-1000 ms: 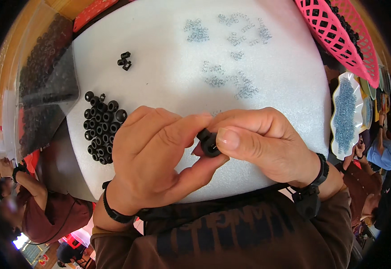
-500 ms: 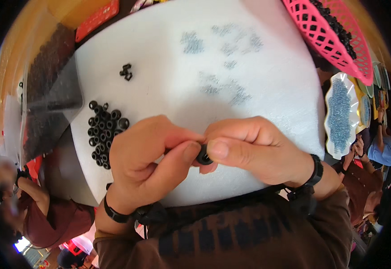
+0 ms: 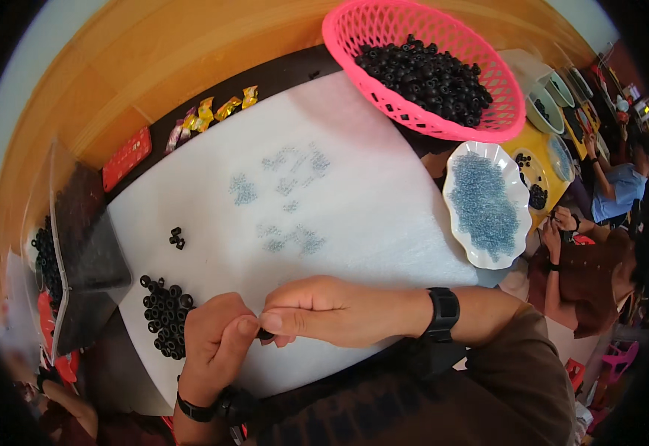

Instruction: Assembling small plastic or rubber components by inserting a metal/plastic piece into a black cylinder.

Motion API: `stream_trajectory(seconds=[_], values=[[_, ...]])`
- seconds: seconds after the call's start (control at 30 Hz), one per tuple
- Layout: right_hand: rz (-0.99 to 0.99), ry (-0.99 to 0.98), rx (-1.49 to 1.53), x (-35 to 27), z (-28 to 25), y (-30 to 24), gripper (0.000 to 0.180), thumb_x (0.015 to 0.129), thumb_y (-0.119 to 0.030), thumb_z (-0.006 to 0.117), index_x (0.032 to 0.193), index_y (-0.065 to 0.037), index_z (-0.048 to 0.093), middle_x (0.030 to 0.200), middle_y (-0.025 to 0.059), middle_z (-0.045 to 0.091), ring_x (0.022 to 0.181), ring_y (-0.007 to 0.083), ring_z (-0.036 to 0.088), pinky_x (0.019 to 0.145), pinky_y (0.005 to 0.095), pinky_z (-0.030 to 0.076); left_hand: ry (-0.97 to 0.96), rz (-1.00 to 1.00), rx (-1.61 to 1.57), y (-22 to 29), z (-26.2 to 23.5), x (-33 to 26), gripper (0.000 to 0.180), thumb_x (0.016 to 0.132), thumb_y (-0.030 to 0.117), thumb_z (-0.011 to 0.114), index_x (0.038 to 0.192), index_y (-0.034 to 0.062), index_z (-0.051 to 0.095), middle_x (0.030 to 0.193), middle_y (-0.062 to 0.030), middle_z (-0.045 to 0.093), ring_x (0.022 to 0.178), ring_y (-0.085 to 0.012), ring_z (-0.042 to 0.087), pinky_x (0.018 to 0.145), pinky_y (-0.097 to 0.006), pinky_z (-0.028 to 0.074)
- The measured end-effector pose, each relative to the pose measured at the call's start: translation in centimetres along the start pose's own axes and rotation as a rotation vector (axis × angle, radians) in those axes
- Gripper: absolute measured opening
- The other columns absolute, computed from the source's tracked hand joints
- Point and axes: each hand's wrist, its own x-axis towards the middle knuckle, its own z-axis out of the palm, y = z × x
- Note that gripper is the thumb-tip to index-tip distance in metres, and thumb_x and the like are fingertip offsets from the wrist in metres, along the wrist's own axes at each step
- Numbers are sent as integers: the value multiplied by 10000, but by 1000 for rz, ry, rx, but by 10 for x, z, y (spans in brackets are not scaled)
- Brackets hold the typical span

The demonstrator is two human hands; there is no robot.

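I observe both hands working above the near part of the white foam sheet (image 3: 369,223), which I take as the landmark. The left hand (image 3: 220,342) is narrowed, thumb pressed to curled fingers; the right hand (image 3: 317,311) meets it with thumb and fingers pinched. Between their tips they grip a black part (image 3: 266,335), over the sheet's near side; only a sliver of it shows, so I cannot tell its shape. A black wristband (image 3: 442,315) sits on the right wrist. Just beside the left hand, along the sheet's left edge, I record a pile of black rings (image 3: 164,316). Farther up that left side lies a small cluster of black pieces (image 3: 177,238). Toward the middle and far part of the sheet I note scattered patches of fine blue-grey wire pieces (image 3: 295,239). Outside its left edge stands a clear plastic box (image 3: 90,275) with black parts inside. Past its far edge lie a red flat item (image 3: 127,159) and wrapped packets (image 3: 204,115). At its far right corner I find a pink basket (image 3: 515,111) heaped with black parts. Beside its right edge is a white scalloped dish (image 3: 452,223), filled with similar blue-grey pieces. Well right of the sheet I see a co-worker in brown (image 3: 585,282) and another in blue (image 3: 622,193).
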Motion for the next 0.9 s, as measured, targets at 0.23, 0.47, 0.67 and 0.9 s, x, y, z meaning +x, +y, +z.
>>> stream_trajectory(seconds=[0.23,0.47,0.67,0.9], values=[[-51,34,-124,0,1,4,364,982,-328,405,913,-2,551,856,29,534,831,90,513,783,250,435,191,-163,-271,5,14,-5,352,919,195,509,622,7,512,562,-20,436,511,-98,426,475,-252,357],[-184,284,20,-2,10,-7,350,947,-338,490,915,-4,589,802,29,580,750,88,517,719,246,438,347,-129,-234,13,-1,-17,395,928,215,447,580,29,475,567,18,391,495,-54,324,456,-231,222],[-795,424,430,-33,-34,-96,290,956,-223,456,1114,5,538,881,39,535,825,164,496,756,289,426,188,21,-4,23,-12,-37,174,811,61,579,642,23,558,559,-64,465,498,-177,453,469,-316,325],[-798,832,593,-36,-97,-126,384,973,-202,345,1200,83,467,972,121,542,905,221,491,847,359,410,111,31,188,7,-29,-68,95,764,33,602,674,11,584,571,-59,504,516,-197,471,482,-309,348]])
